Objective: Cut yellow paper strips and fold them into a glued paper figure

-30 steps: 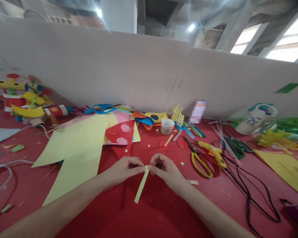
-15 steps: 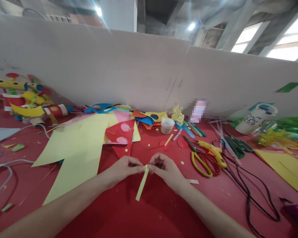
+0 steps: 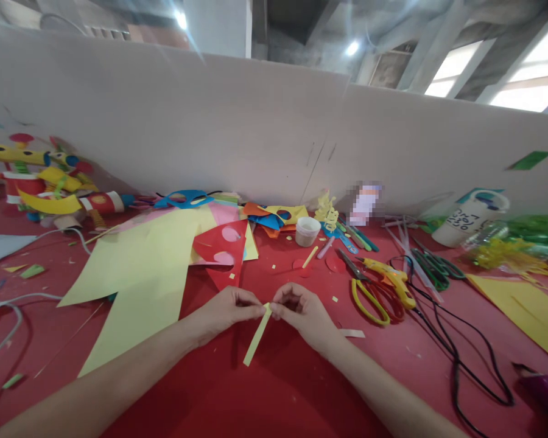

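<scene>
With left hand (image 3: 232,310) and right hand (image 3: 298,310) pinched close together, held one pale yellow strip (image 3: 256,338) by its top end, slanting over red tabletop (image 3: 246,413). Had pale yellow sheet (image 3: 150,261) at left, white cup (image 3: 307,235) beyond, scissors (image 3: 359,279) and yellow glue gun (image 3: 395,281) at right.

A pale yellow strip (image 3: 256,336) (narrow, straight-edged) slants down leftward, its top pinched between both hands (image 3: 226,310).

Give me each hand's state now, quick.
Left hand: closed, pinching the upper end of a yellow paper strip.
Right hand: closed, pinching that same end.
</scene>
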### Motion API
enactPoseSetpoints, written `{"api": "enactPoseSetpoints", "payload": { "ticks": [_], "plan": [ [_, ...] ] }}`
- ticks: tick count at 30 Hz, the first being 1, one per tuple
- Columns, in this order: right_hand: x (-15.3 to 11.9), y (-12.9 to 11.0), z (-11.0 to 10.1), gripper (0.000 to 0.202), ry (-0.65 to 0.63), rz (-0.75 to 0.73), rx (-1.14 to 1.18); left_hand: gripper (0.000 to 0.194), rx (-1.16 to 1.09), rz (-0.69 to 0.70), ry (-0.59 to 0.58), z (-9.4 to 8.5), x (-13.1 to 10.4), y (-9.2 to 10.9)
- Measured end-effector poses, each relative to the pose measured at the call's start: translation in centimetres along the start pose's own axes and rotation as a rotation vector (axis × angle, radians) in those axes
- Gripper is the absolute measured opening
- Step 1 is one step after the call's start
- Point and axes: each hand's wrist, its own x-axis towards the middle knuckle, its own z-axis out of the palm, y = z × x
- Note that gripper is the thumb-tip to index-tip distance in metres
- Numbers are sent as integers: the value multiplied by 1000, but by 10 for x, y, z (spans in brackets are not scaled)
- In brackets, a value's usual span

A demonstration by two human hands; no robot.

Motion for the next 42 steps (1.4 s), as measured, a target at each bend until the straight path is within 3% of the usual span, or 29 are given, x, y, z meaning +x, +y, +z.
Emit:
{"api": "enactPoseSetpoints", "payload": {
  "ticks": [8,19,23,27,30,36,42],
  "plan": [
    [-1,1,2,22,25,-47,-38,14,-21,-16,29,0,0,-1],
    [-2,1,1,17,21,-78,-108,16,-81,-9,-25,-2,1,-3],
    [-5,-2,-1,8,23,-240,-272,16,-187,-35,39,-2,2,-6],
    [-9,-6,-2,17,28,-472,-565,18,-309,-41,82,-1,2,-6],
    [-12,-6,-2,16,23,-547,-674,17,-330,-28,79,2,1,-3],
    [-11,-7,-1,10,37,-560,-623,19,-181,-3,83,6,-1,0],
    [-10,-9,3,4,86,-461,-484,17,-94,66,101,5,-3,-1]
  ]
}}
